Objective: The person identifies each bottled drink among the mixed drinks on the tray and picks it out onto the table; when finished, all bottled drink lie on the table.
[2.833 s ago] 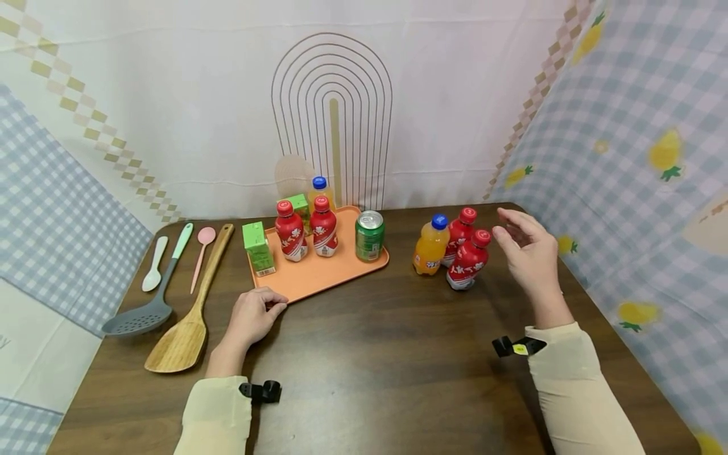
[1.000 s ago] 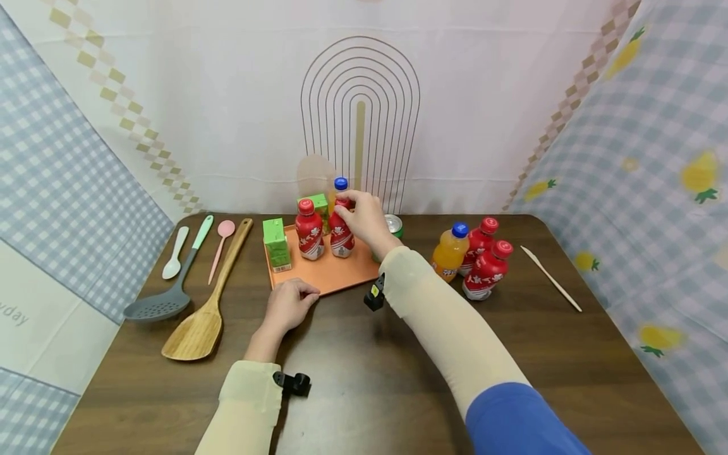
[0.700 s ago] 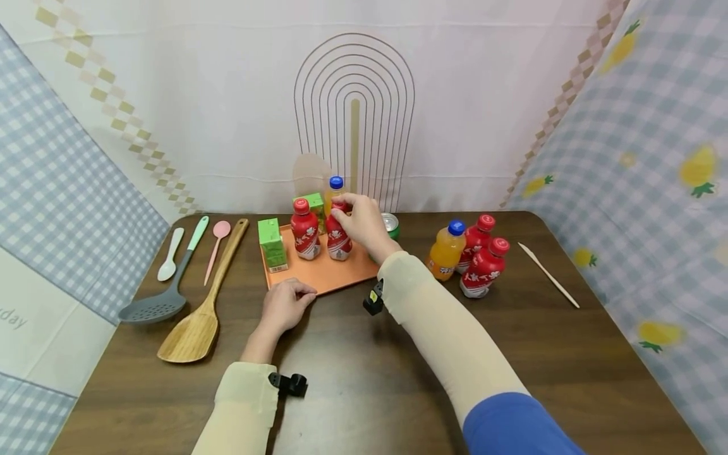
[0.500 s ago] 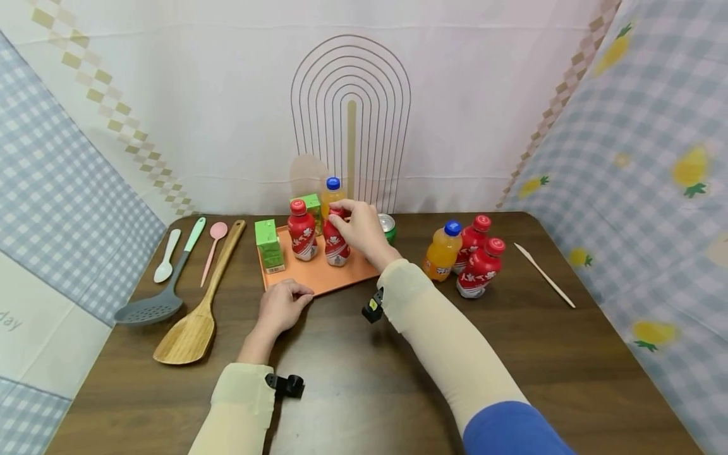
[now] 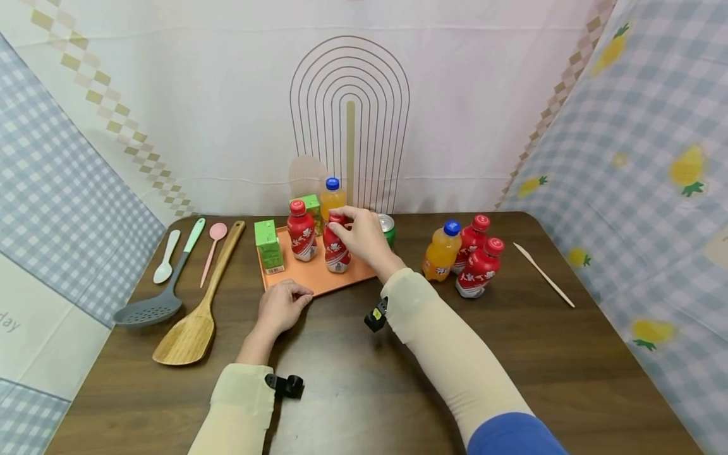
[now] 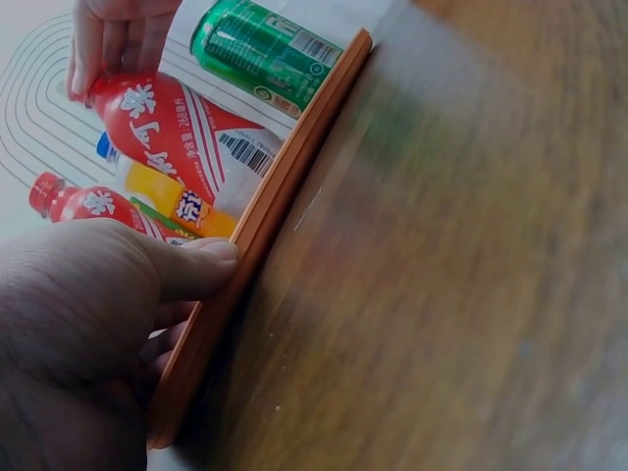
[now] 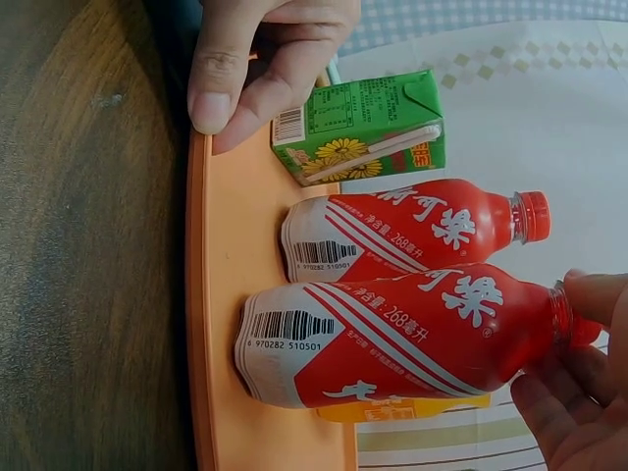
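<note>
One red bottle (image 5: 337,250), neck in right-hand grip (image 5: 361,239)

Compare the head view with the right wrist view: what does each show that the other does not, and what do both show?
Only the head view shows the utensils at the table's left, the three bottles off the tray, the green can and the stick.

Only the right wrist view shows barcodes on the red bottles and the straw on the juice box.

Both show the right hand gripping a red bottle by its cap, and the left hand holding the tray.
</note>
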Demonstrator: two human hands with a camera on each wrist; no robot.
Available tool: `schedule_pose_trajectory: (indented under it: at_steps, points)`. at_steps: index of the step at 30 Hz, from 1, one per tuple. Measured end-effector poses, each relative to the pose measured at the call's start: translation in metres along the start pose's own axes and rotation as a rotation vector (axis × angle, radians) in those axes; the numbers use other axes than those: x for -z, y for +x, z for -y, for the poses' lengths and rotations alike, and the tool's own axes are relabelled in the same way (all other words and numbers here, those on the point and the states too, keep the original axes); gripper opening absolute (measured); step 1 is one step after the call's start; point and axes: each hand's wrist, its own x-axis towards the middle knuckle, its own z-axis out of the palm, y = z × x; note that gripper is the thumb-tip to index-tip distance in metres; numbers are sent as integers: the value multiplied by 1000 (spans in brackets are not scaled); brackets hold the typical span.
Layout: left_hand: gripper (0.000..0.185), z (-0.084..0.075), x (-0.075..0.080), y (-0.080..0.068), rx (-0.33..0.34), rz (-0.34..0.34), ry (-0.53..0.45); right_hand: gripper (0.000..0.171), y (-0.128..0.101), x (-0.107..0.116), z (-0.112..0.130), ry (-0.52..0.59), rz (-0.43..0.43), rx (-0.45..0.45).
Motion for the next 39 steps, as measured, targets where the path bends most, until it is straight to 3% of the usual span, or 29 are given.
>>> schedule_pose_trajectory:
  at_steps: [11,17,27,39]
  points:
    - [7,-1,0,1,5,10,-3,31,-5,3,-1,31,21,-7]
    - [7,-2,-1,3,5,7,-1,32,-5,2,-8,98,-18,4]
    - [7,-1,-1,1,-15,-4,2,42,-11,-10,-24,326,-63,1]
    - [6,1,-1,2,-22,4,1,42,-17,-9,-24,372,-75,54]
